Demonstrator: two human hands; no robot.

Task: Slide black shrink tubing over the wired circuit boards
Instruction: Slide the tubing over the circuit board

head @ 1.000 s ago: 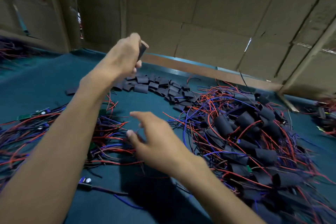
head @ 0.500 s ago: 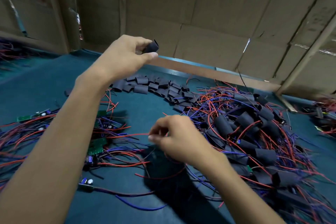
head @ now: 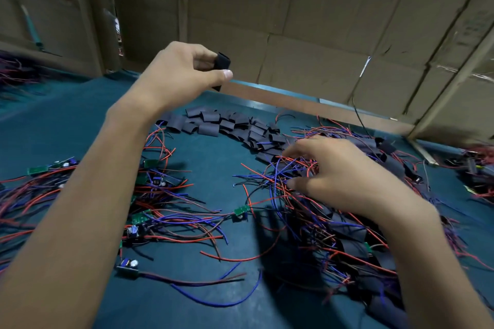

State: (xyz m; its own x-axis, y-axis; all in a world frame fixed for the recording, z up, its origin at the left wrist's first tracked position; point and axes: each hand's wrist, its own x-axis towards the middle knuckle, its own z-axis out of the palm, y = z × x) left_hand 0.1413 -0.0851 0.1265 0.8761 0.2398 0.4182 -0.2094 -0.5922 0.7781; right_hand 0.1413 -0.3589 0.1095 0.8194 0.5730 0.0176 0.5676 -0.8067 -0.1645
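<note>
My left hand [head: 181, 72] is raised above the table, thumb and fingers pinching one short piece of black shrink tubing [head: 222, 63]. My right hand [head: 336, 179] is lower and to the right, its fingers curled around a bunch of red and blue wires [head: 278, 176]. These wires trail down to a small green circuit board [head: 242, 211] lying on the teal table [head: 213, 168]. A heap of loose black tubing pieces [head: 227, 125] lies at the back. Bare wired boards [head: 144, 218] are piled on the left.
A big tangle of boards sleeved in black tubing [head: 347, 238] fills the right side under my right forearm. One wired board [head: 128, 267] lies near the front left. Cardboard walls [head: 294, 8] close off the back. More wire bundles [head: 475, 168] sit at the far right.
My right hand has moved right and away with the pinched wires, dragging one green board out of the left pile. My left hand has stayed raised and turned the tubing piece more upright.
</note>
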